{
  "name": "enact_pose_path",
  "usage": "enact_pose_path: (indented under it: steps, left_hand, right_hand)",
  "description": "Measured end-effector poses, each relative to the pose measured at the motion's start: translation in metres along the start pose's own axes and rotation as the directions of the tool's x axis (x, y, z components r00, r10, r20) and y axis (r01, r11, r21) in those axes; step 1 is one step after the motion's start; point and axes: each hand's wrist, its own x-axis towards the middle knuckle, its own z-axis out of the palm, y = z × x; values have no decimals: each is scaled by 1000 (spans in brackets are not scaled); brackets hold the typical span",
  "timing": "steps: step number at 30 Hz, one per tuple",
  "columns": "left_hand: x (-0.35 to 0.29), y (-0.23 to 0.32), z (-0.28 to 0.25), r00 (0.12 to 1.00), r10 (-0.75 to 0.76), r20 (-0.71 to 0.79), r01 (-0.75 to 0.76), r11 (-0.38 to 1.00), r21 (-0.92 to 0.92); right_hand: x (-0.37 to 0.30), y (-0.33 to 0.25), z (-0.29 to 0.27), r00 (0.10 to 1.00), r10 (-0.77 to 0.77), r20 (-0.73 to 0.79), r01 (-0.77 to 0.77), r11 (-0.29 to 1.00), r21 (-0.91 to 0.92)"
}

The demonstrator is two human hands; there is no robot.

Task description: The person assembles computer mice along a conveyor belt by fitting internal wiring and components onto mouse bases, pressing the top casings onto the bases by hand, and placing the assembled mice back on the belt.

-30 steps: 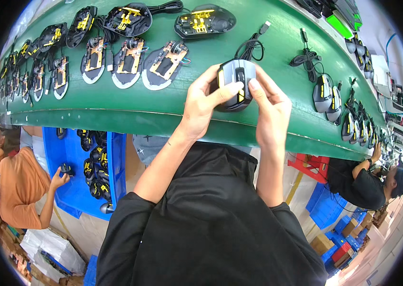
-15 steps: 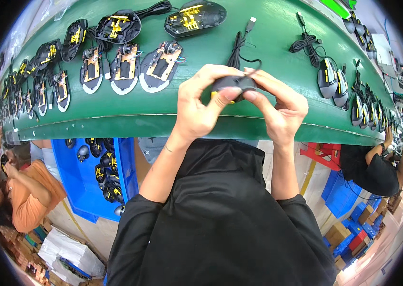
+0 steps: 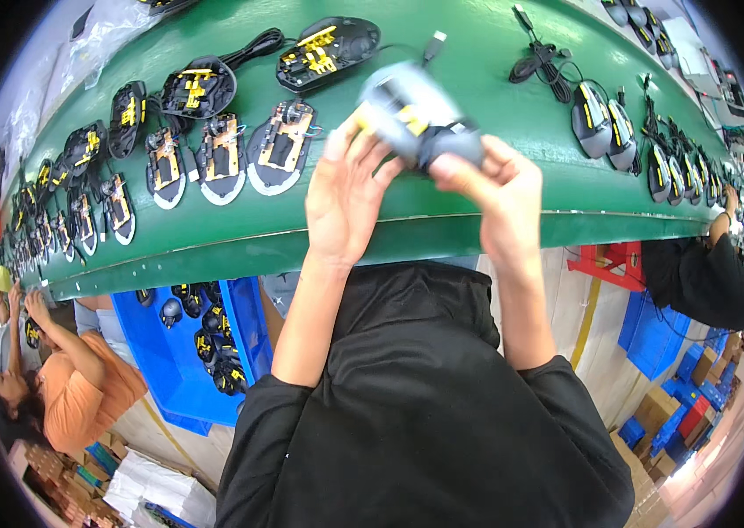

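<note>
A grey and black computer mouse (image 3: 403, 97) with a yellow part is tilted up above the bench, smeared by motion. My right hand (image 3: 513, 198) grips it at its lower right end, thumb across the near side. My left hand (image 3: 339, 194) has its fingers stretched out and apart beside the mouse's left edge; whether the fingertips touch it I cannot tell. Behind the mouse a cable with a USB plug (image 3: 434, 46) lies on the green bench. To the left are an opened mouse shell (image 3: 328, 55) with yellow parts inside and a mouse base with its circuit board (image 3: 280, 145).
Several more shells and bases line the green bench (image 3: 442, 201) leftward. At right lie a coiled cable (image 3: 543, 70) and several assembled mice (image 3: 592, 119). Below the bench edge, a blue bin (image 3: 161, 370) holds mouse parts. Co-workers sit at both sides.
The mouse has turned and risen, now showing its grey body. My left hand has opened from its grip; my right hand keeps hold. The whole view has shifted slightly.
</note>
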Motion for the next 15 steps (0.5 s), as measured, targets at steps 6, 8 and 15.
enact_pose_path:
  steps: [6,8,15]
  left_hand:
    - [-27,32,-2,921,388,-38,-177,502,846]
    - [-27,53,-8,838,526,143,-139,-46,989]
    - [0,84,-27,857,394,332,5,-651,759]
  right_hand:
    - [65,-44,-53,964,-193,-181,206,977,56]
    - [57,-28,-63,945,-155,-288,169,985,22]
    - [25,6,-73,833,-164,-528,-257,731,-632]
